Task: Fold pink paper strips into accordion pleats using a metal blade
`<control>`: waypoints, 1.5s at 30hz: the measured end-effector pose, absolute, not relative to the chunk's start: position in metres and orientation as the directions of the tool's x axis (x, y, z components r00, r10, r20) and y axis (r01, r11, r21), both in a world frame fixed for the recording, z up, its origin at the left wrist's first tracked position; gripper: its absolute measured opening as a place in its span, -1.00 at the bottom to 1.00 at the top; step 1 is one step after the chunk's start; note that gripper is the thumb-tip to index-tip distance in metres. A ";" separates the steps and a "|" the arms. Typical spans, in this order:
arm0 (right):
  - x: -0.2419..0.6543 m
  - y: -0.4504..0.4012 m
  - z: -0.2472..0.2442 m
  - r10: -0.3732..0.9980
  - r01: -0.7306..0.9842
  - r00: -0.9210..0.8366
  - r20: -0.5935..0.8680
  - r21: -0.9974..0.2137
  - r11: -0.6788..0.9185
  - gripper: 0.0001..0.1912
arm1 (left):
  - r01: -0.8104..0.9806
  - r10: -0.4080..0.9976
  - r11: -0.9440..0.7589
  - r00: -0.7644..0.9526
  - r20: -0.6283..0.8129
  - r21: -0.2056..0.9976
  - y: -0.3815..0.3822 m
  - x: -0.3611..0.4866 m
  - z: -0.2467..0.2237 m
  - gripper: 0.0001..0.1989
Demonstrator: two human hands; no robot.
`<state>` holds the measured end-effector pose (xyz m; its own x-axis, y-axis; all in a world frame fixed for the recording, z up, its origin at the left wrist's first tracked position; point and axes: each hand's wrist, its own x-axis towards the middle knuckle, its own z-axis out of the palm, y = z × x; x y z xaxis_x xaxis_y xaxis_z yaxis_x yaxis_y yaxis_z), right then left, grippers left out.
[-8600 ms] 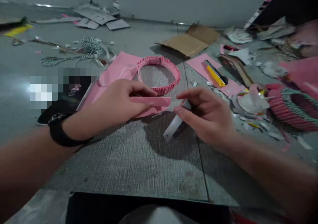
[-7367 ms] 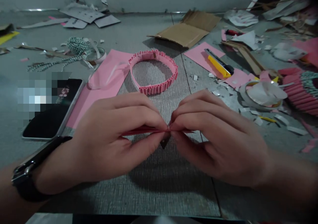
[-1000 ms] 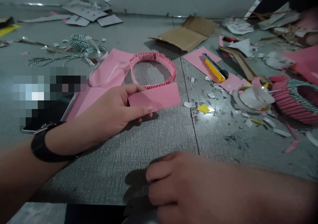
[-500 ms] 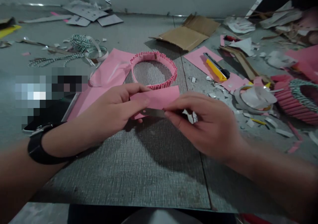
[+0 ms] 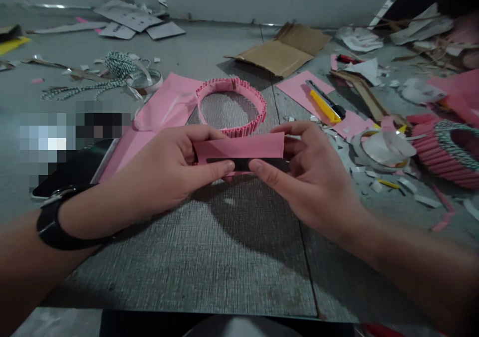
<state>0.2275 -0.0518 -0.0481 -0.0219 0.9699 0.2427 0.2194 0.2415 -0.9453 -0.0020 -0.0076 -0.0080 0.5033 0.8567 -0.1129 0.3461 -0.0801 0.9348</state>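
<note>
Holding a pink strip [image 5: 241, 147] just above the counter [image 5: 209, 267], around the middle and toward its near edge, with both hands on it. Pinching the left end in the left hand [image 5: 174, 162], thumb in front, fingers mostly hidden behind, and doing much the same at the other end with the right hand [image 5: 314, 177], so basically no gap in either grip beyond the thickness of the stack. Got a dark bar [image 5: 241, 164] lying along the lower part of it too, under both thumbs, with a thin bit of pink showing below. Lined up left to right, bar included, pretty much parallel to the near edge. Can't call either hand nearer: touching from both sides, with thumb tips just apart near the middle. Can't tell the finger layout behind. Just beyond, toward the far edge, a pleated ring [image 5: 258, 120]. Off left, a phone [image 5: 69, 175]; off right, a cutter [image 5: 325, 106].
</note>
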 end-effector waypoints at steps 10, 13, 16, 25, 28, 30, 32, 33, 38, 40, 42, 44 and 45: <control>0.228 -0.054 -0.038 0.990 0.152 -0.080 0.117 -0.980 0.128 -0.85 | 0.301 0.876 -0.034 0.467 -0.116 0.953 -0.007 0.000 -0.011 -0.73; 0.229 -0.054 -0.039 0.992 0.153 -0.090 0.084 -0.983 0.097 -0.81 | 0.331 0.871 -0.023 0.469 -0.143 0.943 -0.007 0.000 -0.012 -0.77; 0.230 -0.054 -0.040 0.990 0.178 -0.131 0.044 -0.982 0.067 -0.80 | 0.384 0.867 -0.106 0.487 -0.103 0.917 -0.006 -0.002 -0.014 -0.80; 0.229 -0.053 -0.039 0.998 0.072 -0.041 -0.050 -0.996 -0.047 -0.41 | 0.325 0.827 -0.417 0.524 0.206 0.849 -0.009 -0.006 -0.022 -0.61; 0.229 -0.051 -0.038 0.997 0.075 -0.066 -0.036 -0.997 -0.031 -0.56 | 0.471 0.727 -0.664 0.587 0.356 0.581 -0.009 -0.007 -0.021 -0.90; 0.229 -0.050 -0.039 0.995 0.091 -0.102 0.009 -0.996 0.018 -0.72 | 0.513 0.706 -0.694 0.621 0.341 0.505 -0.008 -0.009 -0.020 -0.87; 0.229 -0.049 -0.042 0.988 0.138 -0.142 0.058 -0.987 0.078 -0.76 | 0.552 0.733 -0.668 0.603 0.315 0.499 -0.006 -0.011 -0.020 -0.85; 0.230 -0.049 -0.043 0.983 0.190 -0.161 0.088 -0.975 0.118 -0.76 | 0.571 0.750 -0.652 0.584 0.312 0.499 -0.005 -0.012 -0.021 -0.85; 0.234 -0.050 -0.049 0.878 0.589 -0.293 0.379 -0.651 0.478 -0.90 | 0.562 0.727 -0.681 0.598 0.337 0.470 -0.004 -0.011 -0.024 -0.89; 0.235 -0.050 -0.050 0.823 0.673 -0.356 0.442 -0.490 0.554 -0.84 | 0.555 0.713 -0.691 0.631 0.307 0.463 -0.005 -0.009 -0.026 -0.88; 0.235 -0.051 -0.051 0.791 0.705 -0.414 0.450 -0.391 0.592 -0.80 | 0.558 0.693 -0.705 0.675 0.255 0.438 -0.006 -0.008 -0.027 -0.86; 0.235 -0.051 -0.051 0.770 0.697 -0.467 0.435 -0.355 0.623 -0.78 | 0.547 0.660 -0.732 0.718 0.222 0.406 -0.006 -0.008 -0.028 -0.87; 0.235 -0.051 -0.051 0.763 0.689 -0.484 0.428 -0.351 0.634 -0.78 | 0.537 0.643 -0.745 0.736 0.211 0.395 -0.006 -0.007 -0.029 -0.87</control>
